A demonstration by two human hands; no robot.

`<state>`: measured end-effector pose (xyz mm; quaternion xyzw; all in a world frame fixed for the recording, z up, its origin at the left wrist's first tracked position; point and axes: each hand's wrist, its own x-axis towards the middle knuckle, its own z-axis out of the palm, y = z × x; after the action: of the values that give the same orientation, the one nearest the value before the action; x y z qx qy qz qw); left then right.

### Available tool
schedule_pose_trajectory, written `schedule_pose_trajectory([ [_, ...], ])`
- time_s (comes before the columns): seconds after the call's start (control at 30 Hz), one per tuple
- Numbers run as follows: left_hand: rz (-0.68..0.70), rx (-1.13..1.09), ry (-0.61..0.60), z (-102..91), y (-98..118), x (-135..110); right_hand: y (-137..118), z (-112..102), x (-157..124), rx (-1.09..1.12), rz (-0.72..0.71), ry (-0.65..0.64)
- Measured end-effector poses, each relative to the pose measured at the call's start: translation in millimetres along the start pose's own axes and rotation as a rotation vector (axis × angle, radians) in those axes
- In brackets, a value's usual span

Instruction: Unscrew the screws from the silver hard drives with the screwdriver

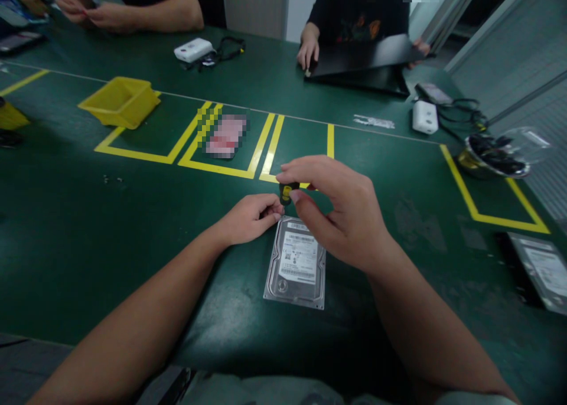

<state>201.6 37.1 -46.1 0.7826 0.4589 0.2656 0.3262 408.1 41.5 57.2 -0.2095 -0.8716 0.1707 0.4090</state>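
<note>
A silver hard drive [296,263] lies label-up on the green table in front of me. My right hand [341,210] hovers over its far edge, thumb and fingers pinched on the black-and-yellow handle of a small screwdriver [286,192] held upright. My left hand [250,217] rests on the table at the drive's top-left corner, its fingers curled and pressed together against the screwdriver's lower part, which they hide.
A yellow bin [120,101] sits at the far left inside yellow tape markings. A second hard drive [540,272] lies at the right edge. A clear bowl of dark parts [498,154] stands at right. Two other people's hands work across the table, one holding a laptop [363,59].
</note>
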Motion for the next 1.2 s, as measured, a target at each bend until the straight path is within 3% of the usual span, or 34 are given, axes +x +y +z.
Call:
schedule_pose_trajectory([
  [1.2,-0.019,-0.005,-0.04,-1.9,5.3,0.5,-0.8,0.5,0.1,0.051,0.01,-0.039],
])
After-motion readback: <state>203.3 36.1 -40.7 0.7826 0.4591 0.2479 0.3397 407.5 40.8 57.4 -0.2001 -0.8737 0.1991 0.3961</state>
